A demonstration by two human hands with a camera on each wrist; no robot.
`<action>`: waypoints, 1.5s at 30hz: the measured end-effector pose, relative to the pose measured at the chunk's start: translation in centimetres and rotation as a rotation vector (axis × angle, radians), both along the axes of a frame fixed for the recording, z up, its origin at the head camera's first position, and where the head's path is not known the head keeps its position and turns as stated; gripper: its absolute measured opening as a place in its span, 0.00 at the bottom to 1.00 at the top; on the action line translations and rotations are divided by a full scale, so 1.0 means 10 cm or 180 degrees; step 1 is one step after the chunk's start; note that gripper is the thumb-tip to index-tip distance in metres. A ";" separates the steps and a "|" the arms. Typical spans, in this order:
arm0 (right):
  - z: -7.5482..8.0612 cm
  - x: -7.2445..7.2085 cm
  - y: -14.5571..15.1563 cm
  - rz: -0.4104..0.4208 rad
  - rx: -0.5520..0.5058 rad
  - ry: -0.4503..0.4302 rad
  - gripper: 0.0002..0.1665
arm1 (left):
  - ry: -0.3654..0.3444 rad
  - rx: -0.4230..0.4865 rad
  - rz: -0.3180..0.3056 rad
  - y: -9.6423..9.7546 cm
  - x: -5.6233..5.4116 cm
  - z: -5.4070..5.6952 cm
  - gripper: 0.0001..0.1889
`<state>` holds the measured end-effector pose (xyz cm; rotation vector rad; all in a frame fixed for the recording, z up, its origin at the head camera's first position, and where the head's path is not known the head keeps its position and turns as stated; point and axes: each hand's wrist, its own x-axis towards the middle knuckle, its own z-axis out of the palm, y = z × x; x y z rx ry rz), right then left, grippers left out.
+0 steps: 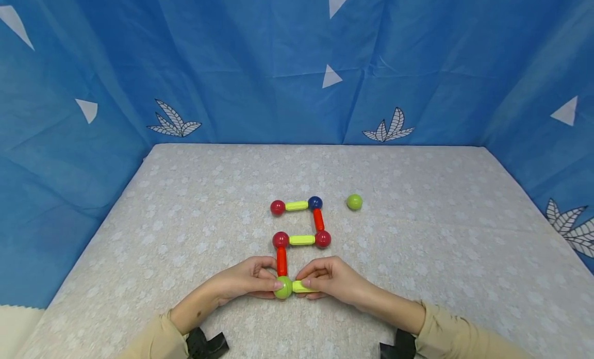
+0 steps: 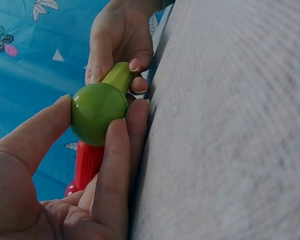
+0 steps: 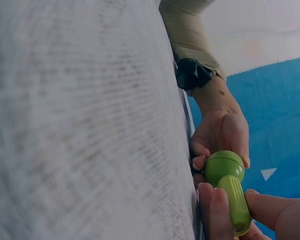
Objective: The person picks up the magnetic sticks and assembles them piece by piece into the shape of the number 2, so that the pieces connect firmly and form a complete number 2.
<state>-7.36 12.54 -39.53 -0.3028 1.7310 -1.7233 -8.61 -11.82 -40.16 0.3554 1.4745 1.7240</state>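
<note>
My left hand (image 1: 252, 279) pinches a green ball (image 1: 283, 287) between thumb and fingers at the near end of a chain of toy rods and balls. From the right, my right hand (image 1: 331, 279) pinches a yellow-green rod (image 3: 233, 205), its end against that ball. A red rod (image 1: 281, 261) runs from the green ball up to a red ball (image 1: 280, 240). Beyond it the chain zigzags through a yellow-green rod (image 1: 302, 240), a red ball (image 1: 323, 239), a red rod (image 1: 318, 220), a blue ball (image 1: 315, 202) and another yellow-green rod (image 1: 296, 206), ending at a red ball (image 1: 278, 207).
A loose green ball (image 1: 355, 202) lies right of the blue ball. The table (image 1: 441, 219) wears a pale floral cloth. Blue curtains (image 1: 260, 65) with white shapes stand behind it and along both sides.
</note>
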 end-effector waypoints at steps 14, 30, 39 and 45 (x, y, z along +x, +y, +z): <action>0.40 -0.63 0.55 -0.0296 0.1810 0.2814 0.08 | -0.0058 -0.0047 0.0121 0.00 0.00 0.01 0.15; 0.19 -1.16 0.79 -0.0474 0.2609 0.2776 0.20 | -0.0125 0.0023 0.0119 -0.01 0.00 0.01 0.17; 0.19 -1.01 0.87 -0.0512 0.2230 0.2732 0.19 | -0.0273 0.0105 0.0097 -0.02 -0.01 0.02 0.16; 0.22 -0.72 0.82 -0.0495 0.1624 0.2221 0.19 | -0.0333 0.0100 0.0079 -0.03 -0.01 0.04 0.16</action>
